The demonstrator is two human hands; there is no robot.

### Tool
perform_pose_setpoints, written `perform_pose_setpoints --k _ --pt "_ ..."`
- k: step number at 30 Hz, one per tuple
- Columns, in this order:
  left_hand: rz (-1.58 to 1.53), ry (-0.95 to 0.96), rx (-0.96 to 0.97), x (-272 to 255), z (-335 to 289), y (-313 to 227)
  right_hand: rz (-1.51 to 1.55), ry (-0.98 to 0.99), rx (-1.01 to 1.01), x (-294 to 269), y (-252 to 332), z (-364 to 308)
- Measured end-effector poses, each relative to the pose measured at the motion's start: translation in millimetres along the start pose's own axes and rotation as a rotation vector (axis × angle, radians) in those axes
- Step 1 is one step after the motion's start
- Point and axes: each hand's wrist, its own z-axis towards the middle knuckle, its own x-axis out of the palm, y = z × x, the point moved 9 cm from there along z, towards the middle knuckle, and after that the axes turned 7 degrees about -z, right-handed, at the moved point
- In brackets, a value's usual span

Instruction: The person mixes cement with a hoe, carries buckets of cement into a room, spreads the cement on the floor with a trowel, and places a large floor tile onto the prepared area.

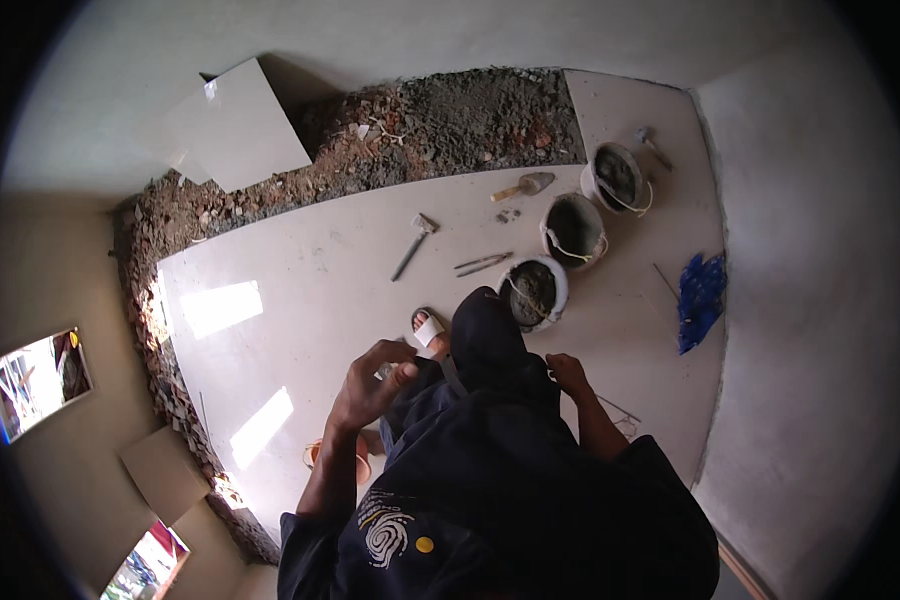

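Observation:
My left hand (373, 388) hangs beside my left thigh, thumb apart from the bent fingers, with nothing visible between them. Its fingertips come close to my dark clothing; whether they touch it is unclear. On the other side my right hand (568, 375) is at the edge of my dark trousers, fingers curled in; what they hold, if anything, is hidden. Ahead stands the nearest bucket (560, 287) of grey mortar, with a middle bucket (603, 250) and a far bucket (592, 188) behind it. Pincers (483, 263), a hammer (412, 247) and a trowel (523, 187) lie on the pale tiled floor (330, 310).
A second hammer (653, 147) lies by the far bucket, and crumpled blue plastic (701, 300) by the right wall. Rubble and mortar (470, 120) border the tiles. Large tiles (240, 130) lean at the far wall. An orange container (363, 462) sits behind my left forearm.

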Motion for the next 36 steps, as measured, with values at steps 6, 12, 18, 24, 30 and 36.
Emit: perform_pose_setpoints --k 6,12,18,24,30,36 --pt "0.66 -0.028 -0.342 -66 33 142 -0.43 -0.063 -0.369 22 70 20" --pt "0.546 -0.021 -0.461 -108 93 189 -0.352 -0.199 -0.518 9 131 101" --pt "0.663 -0.133 -0.522 -129 163 156 -0.231 0.089 -0.064 -49 189 224" --pt "0.851 -0.046 -0.384 -137 229 113 -0.187 0.284 0.024 -83 252 250" --pt "0.971 0.19 -0.17 -152 285 83 0.185 0.319 -0.098 -63 301 224" --pt "0.936 0.456 -0.299 -215 326 56 -0.085 0.143 -0.291 -47 360 187"
